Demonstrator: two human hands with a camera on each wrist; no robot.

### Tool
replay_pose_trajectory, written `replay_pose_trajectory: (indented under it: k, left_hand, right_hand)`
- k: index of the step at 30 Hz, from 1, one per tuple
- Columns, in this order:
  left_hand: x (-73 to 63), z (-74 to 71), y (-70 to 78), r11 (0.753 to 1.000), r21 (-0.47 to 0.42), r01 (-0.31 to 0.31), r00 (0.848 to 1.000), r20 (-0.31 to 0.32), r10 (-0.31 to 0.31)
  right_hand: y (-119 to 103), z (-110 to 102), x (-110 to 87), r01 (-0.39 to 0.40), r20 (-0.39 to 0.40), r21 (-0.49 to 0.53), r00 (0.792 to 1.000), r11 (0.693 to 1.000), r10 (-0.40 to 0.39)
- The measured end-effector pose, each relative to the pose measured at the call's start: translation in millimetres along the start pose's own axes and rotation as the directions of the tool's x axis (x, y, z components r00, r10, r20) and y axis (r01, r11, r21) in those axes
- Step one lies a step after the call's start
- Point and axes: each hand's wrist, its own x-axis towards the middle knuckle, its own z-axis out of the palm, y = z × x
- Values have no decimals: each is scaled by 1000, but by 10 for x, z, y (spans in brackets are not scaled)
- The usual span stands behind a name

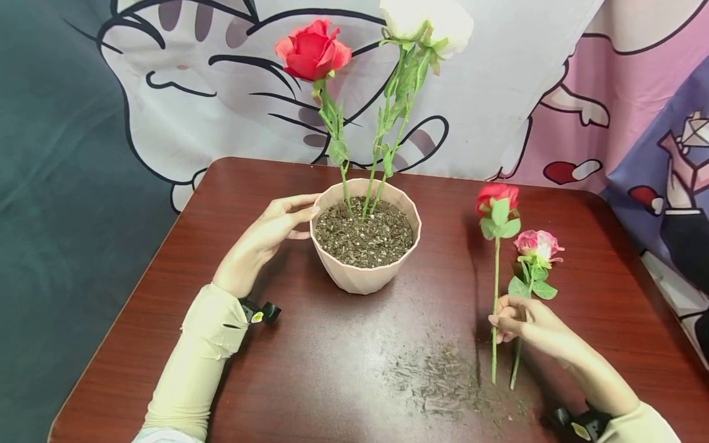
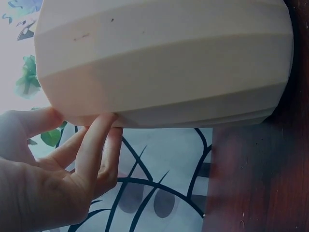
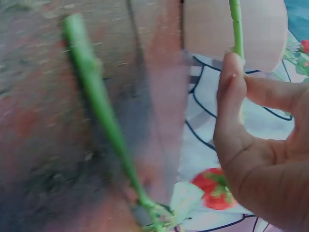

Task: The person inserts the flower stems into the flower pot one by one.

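A pale pink faceted flower pot (image 1: pixel 354 280) filled with dark soil (image 1: pixel 365 237) stands on the table. My left hand (image 1: pixel 271 231) holds its left side, the thumb at the rim and the fingers against the outer wall (image 2: pixel 164 87). My right hand (image 1: pixel 526 320) pinches the stem of a red artificial rose (image 1: pixel 497 203) between thumb and fingers; the stem (image 3: pixel 236 24) also shows in the right wrist view. Beneath that hand lies a pink-and-white rose (image 1: pixel 538 246) on the table, its stem (image 3: pixel 104 106) partly hidden in the head view.
Upright in the pot's soil stand a red rose (image 1: pixel 312 52) and two white roses (image 1: pixel 426 27), whose tops are cut off by the frame. Loose soil (image 1: pixel 437 378) is scattered on the brown table (image 1: pixel 310 369). Behind the table hangs a cartoon cloth (image 1: pixel 183 117).
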Motion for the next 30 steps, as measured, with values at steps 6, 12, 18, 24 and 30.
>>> replay_pose_trajectory:
  k: [6, 12, 18, 24, 30]
  left_hand:
    - [-7, -13, 5, 1000, -8, 0, 1000, -11, 0]
    - [-22, -21, -11, 1000, -1, 4, 1000, -21, -4]
    - [-30, -12, -12, 1000, -11, -1, 1000, -11, 1]
    - [-26, 8, -2, 1000, -24, -9, 1000, -11, 8]
    - [-32, 10, 3, 1000, -9, -16, 1000, 2, 16]
  right_hand:
    - [6, -102, 140, 365, -86, 262, 931, 893, -355]
    - [-507, -93, 262, 568, -186, 338, 822, 750, -538]
    - [-904, 54, 482, 756, -325, 322, 654, 570, -683]
    - [-1245, 237, 693, 823, -429, 200, 562, 532, -707]
    - [-1463, 357, 929, 828, -399, -44, 498, 559, -770]
